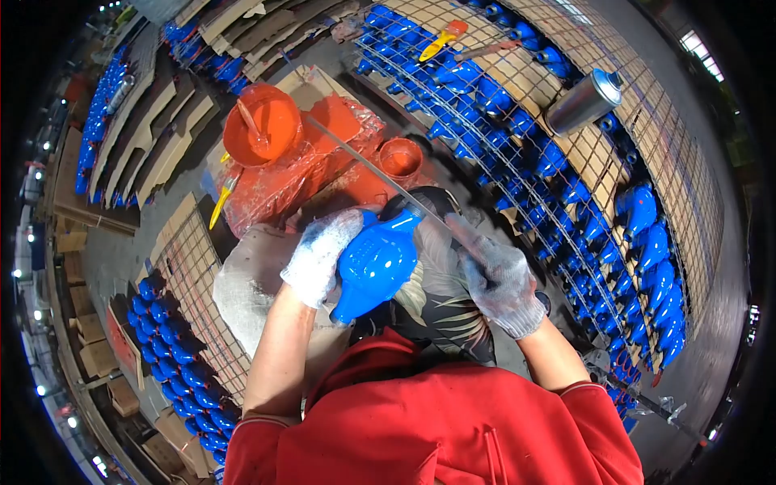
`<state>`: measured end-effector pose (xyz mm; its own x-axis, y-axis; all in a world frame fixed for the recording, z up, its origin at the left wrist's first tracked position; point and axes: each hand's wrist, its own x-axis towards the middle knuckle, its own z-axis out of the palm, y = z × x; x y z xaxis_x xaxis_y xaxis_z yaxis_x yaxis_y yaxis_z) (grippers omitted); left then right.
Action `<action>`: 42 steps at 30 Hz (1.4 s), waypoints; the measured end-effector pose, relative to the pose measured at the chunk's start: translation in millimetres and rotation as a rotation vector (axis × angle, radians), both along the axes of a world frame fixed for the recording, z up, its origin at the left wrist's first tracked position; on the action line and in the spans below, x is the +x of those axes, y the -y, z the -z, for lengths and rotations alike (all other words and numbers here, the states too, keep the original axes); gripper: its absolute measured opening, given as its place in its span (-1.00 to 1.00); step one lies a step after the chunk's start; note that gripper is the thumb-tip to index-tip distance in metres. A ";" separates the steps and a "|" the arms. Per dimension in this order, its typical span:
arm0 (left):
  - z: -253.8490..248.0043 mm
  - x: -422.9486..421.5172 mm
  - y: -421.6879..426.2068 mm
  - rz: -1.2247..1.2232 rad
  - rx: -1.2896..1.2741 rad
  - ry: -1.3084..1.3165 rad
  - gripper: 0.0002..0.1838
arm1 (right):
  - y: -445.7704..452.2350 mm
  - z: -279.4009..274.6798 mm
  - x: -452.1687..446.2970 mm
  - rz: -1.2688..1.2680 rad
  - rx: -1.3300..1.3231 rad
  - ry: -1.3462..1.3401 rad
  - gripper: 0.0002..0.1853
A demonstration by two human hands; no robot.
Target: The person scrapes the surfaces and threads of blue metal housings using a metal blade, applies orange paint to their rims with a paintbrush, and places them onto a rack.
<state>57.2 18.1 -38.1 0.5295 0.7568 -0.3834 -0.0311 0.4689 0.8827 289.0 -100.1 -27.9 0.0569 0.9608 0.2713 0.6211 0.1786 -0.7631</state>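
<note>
My left hand (326,246), in a white knit glove, is closed on a glossy blue metal casting (377,260) with a rounded body and narrow necks, like a valve or meter body. It is held tilted above my lap. My right hand (503,284), in a stained grey glove, is closed around a long thin flat metal tool (368,164), perhaps a file or scraper. The tool slants up and left, passing by the casting's upper neck; whether they touch I cannot tell. My left fingertips are partly hidden behind the casting.
Ahead stands a red-paint bucket (265,125) with a brush in it, beside a smaller red pot (400,158). A yellow-handled brush (221,202) lies to the left. On the right, a spray can (584,102) and another brush (443,40) rest on wire mesh (679,153) over rows of blue castings.
</note>
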 end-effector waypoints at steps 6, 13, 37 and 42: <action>0.0 0.0 -1.0 0.020 -0.099 0.077 -0.38 | -7.4 -3.1 1.4 -0.002 0.043 0.173 -0.42; -13.4 -4.5 8.4 -0.098 -0.461 0.302 -0.53 | -30.5 -32.5 -11.7 -0.034 0.087 0.335 -0.35; -65.1 -4.2 49.7 -0.144 0.303 0.102 -0.23 | 5.4 -68.4 -19.4 0.217 -0.256 -0.584 -0.40; -73.3 -5.8 60.0 -0.139 0.901 -0.263 -0.09 | -20.9 -70.7 -42.6 0.055 -0.280 -0.834 -0.32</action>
<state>51.4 -41.9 35.2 0.3923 0.8757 0.2815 0.2159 -0.3851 0.8973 246.4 -79.2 42.8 0.1796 0.9759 -0.1242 -0.1562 -0.0964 -0.9830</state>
